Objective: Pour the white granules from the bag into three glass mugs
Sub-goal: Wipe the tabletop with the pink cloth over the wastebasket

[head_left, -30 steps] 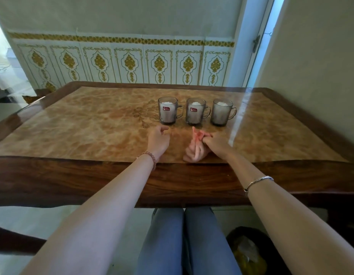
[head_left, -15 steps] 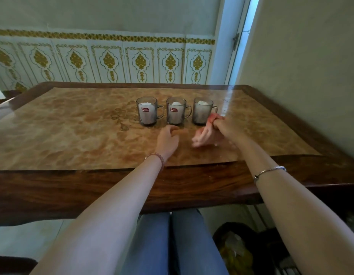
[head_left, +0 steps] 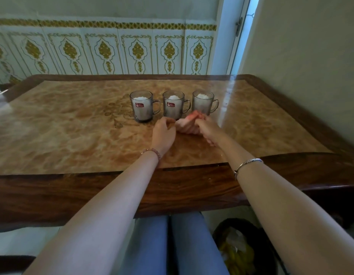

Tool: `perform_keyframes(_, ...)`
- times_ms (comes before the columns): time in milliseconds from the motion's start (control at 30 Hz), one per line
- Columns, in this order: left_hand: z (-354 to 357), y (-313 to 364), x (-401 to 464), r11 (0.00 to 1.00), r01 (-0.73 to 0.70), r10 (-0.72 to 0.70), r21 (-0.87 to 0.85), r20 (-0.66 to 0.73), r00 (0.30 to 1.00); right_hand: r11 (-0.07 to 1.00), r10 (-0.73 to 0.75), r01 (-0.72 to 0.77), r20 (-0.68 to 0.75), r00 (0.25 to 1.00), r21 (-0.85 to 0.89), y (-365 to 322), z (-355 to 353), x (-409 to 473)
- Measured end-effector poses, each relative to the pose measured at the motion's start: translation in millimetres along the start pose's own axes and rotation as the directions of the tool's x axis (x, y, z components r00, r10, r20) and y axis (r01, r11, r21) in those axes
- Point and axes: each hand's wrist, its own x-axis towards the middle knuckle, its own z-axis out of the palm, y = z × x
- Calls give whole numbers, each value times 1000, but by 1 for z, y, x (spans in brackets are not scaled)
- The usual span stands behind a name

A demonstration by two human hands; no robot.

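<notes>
On worktop [head_left: 53, 124], left to right: three glass mugs [head_left: 142, 105] [head_left: 174, 107] [head_left: 204, 103] in a row, each holding white granules, handles to the right. Just before them: left hand [head_left: 163, 133], grip loosely curled, holding nothing visible; crumpled pink-and-white bag [head_left: 189, 124], clutched in right hand [head_left: 209, 128], whose grip is closed round it

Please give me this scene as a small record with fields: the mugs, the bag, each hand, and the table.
mugs: three clear glass mugs in a row, left mug, middle mug, right mug, handles to the right
contents: white granules in all three, near the rims
labels: red sticker on left and middle mugs
bag: crumpled pink-and-white plastic bag, in front of the mugs
right hand: grips the bag
left hand: fingers curled, beside the bag; contact unclear
table: brown marbled tabletop with dark wood edge
</notes>
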Motion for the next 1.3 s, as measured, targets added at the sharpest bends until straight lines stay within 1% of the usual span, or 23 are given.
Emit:
perform_keyframes(100, -1, 5, -3, 993, 77, -81, -90, -45, 996, 1000, -11, 11, 14, 1000, 24, 5, -1, -8)
perform_keyframes(200, 0, 11, -7, 989, 104, -109, -105, -36, 993, 999, 5, -6, 5, 1000, 53, 10, -8, -19)
perform_keyframes(367, 9, 16, -23, 992, 77, -77, -96, 5, 997, 998, 6, -4, -22, 1000, 65, 25, -20, -41)
perform_keyframes(500, 24, 26, -41, 993, 44, -36, -109, 75, 997, 996, 32, -28, -48, 998, 85, 39, -35, -54)
perform_keyframes(567, 33, 29, -48, 996, 9, -1, -86, 94, 996, 999, 29, -26, -66, 997, 45, 47, -45, -61)
perform_keyframes(633, 39, 32, -52, 998, -12, 19, -64, 107, 994, 999, 35, -35, -55, 998, -3, 54, -53, -65)
perform_keyframes(800, 51, 38, -57, 999, -10, 16, -39, 152, 988, 997, 76, -78, -121, 990, -14, 73, -84, -74)
perform_keyframes(867, 56, 39, -56, 998, 2, 8, -60, 167, 986, 995, 103, -105, -149, 983, -2, 78, -98, -78)
perform_keyframes(933, 63, 44, -55, 997, 7, 8, -80, 183, 983, 988, 151, -142, -165, 975, 67, 82, -108, -80)
perform_keyframes(1000, 71, 51, -55, 997, 0, 16, -80, 197, 980, 965, 205, -168, -177, 962, 203, 82, -117, -79)
perform_keyframes(1067, 79, 56, -51, 996, -6, 24, -85, 211, 977, 942, 228, -152, -239, 944, 300, 81, -132, -77)
perform_keyframes(1100, 84, 58, -49, 996, -13, 31, -83, 218, 975, 942, 218, -125, -287, 933, 311, 76, -142, -77)
perform_keyframes(1233, 96, 60, -38, 997, -31, 46, -65, 247, 968, 973, 153, -60, -427, 891, 222, 70, -172, -74)
perform_keyframes(1300, 103, 63, -32, 997, -18, 37, -70, 281, 959, 971, 169, -62, -477, 863, 232, 76, -177, -67)
